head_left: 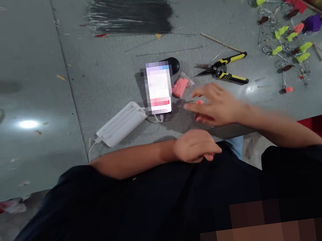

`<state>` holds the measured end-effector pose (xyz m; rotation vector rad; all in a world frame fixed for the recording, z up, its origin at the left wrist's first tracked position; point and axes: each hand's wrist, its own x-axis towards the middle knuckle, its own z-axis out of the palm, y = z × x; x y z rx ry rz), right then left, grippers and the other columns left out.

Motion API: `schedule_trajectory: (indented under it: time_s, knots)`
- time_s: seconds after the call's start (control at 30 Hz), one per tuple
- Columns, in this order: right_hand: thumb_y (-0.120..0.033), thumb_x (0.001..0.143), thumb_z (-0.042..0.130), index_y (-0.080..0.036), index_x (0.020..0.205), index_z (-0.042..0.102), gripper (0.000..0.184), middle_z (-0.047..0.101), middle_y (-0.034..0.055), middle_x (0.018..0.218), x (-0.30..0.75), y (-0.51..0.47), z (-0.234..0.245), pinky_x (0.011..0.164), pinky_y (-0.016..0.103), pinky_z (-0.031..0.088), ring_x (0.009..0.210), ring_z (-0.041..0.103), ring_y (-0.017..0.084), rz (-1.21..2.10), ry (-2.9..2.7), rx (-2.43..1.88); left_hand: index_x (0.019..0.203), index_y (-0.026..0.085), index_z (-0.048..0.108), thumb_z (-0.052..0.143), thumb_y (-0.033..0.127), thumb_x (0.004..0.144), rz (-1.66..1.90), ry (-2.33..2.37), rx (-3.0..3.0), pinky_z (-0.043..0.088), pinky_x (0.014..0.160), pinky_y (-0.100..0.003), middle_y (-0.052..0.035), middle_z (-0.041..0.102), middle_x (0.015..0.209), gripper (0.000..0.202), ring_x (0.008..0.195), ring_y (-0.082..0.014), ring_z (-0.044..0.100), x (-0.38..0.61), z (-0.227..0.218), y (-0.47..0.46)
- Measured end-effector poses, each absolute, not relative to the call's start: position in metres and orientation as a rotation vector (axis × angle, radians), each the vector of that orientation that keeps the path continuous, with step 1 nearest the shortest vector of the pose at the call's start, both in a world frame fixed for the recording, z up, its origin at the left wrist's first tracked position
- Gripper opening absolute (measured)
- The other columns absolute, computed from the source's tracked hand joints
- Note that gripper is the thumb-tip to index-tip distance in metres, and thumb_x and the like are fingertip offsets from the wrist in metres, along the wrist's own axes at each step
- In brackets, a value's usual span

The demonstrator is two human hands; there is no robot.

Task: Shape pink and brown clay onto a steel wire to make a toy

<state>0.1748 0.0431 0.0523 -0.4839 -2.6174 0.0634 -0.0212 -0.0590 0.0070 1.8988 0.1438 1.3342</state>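
Clock read from the centre of my remote view, with 12 at the far side of the table (pixel 116 77).

Right hand (pixel 212 105): 3 o'clock, palm down above the table; fingers apart, slightly blurred.

Small orange-pink piece (pixel 199 102): 3 o'clock, among the fingers of that hand. From my distance I could not tell whether they touched it.

Left hand (pixel 197 146): 4 o'clock, at the near edge, against the dark shirt (pixel 160 207); fingers bent and together.

Pink packet (pixel 180 87): between 1 and 2 o'clock, clear wrapping showing, just beside the phone and near the right hand.

Phone (pixel 159 87): just off centre toward 12, screen lit, a white cable plugged into its near end.

Power bank (pixel 121 123): one, white, at 9 o'clock, slanted, near the phone.

Black rounded object (pixel 174 65): 1 o'clock, partly behind the phone.

Snips (pixel 216 69): one pair, yellow-and-black handles, 2 o'clock; I saw the blades apart, pointing toward 9.

Thin stick (pixel 222 43): 2 o'clock, slanted, its lower end near the snips.

Wire bundle (pixel 132 15): 12 o'clock, dark, lying lengthwise from 9 to 3; a few loose strands lay nearer me.

Wire pieces with coloured lumps (pixel 281 32): several, between 2 and 3 o'clock, yellow-green, orange and purple.
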Motion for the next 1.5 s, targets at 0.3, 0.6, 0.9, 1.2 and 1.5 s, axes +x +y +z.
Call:
schedule_trajectory:
  time_s: [0.3, 0.6, 0.9, 1.2, 1.5]
  knots:
    - [-0.072, 0.103, 0.073, -0.018, 0.145, 0.071, 0.069, 0.073, 0.0166, 0.131, 0.105, 0.019, 0.054, 0.1, 0.046, 0.038, 0.118, 0.056, 0.033, -0.222, -2.977, -0.522, 0.113, 0.029, 0.086, 0.068, 0.028, 0.107, 0.89, -0.052, 2.165, 0.067, 0.087, -0.032, -0.0097, 0.085, 0.113, 0.019, 0.097, -0.0203, 0.081, -0.017, 0.005, -0.068]
    - [-0.063, 0.109, 0.066, -0.017, 0.129, 0.074, 0.05, 0.076, 0.013, 0.119, 0.164, -0.007, 0.062, 0.086, 0.043, 0.039, 0.1, 0.061, 0.028, -0.152, -2.791, -0.71, 0.094, 0.024, 0.071, 0.055, 0.02, 0.107, 1.267, -0.053, 2.216, 0.061, 0.078, -0.032, -0.0075, 0.076, 0.094, 0.021, 0.083, -0.0195, 0.071, -0.017, 0.002, -0.06]
    - [-0.034, 0.1, 0.073, -0.026, 0.147, 0.058, 0.05, 0.079, 0.0125, 0.131, 0.218, -0.062, 0.016, 0.093, 0.048, 0.059, 0.114, 0.075, 0.033, 0.192, -2.401, -1.31, 0.122, 0.014, 0.068, 0.063, 0.018, 0.081, 1.014, 0.775, 2.565, 0.054, 0.093, -0.049, -0.016, 0.07, 0.113, 0.042, 0.105, -0.0325, 0.063, -0.019, 0.01, -0.049]
    - [-0.036, 0.097, 0.079, -0.027, 0.144, 0.061, 0.051, 0.077, 0.0115, 0.132, 0.23, -0.07, 0.003, 0.1, 0.053, 0.061, 0.118, 0.075, 0.033, 0.465, -2.115, -1.291, 0.135, 0.009, 0.067, 0.075, 0.069, 0.097, 0.436, 1.208, 2.604, 0.056, 0.096, -0.051, -0.0238, 0.068, 0.134, 0.072, 0.119, -0.0407, 0.067, -0.014, 0.006, -0.041]
    - [-0.037, 0.109, 0.069, -0.026, 0.136, 0.075, 0.029, 0.079, 0.0094, 0.124, 0.218, -0.103, 0.01, 0.095, 0.053, 0.054, 0.112, 0.076, 0.03, 0.493, -1.99, -1.43, 0.111, 0.013, 0.072, 0.062, 0.065, 0.11, 0.366, 1.08, 2.651, 0.055, 0.075, -0.038, -0.0151, 0.076, 0.104, 0.053, 0.099, -0.0308, 0.075, -0.012, 0.002, -0.039]
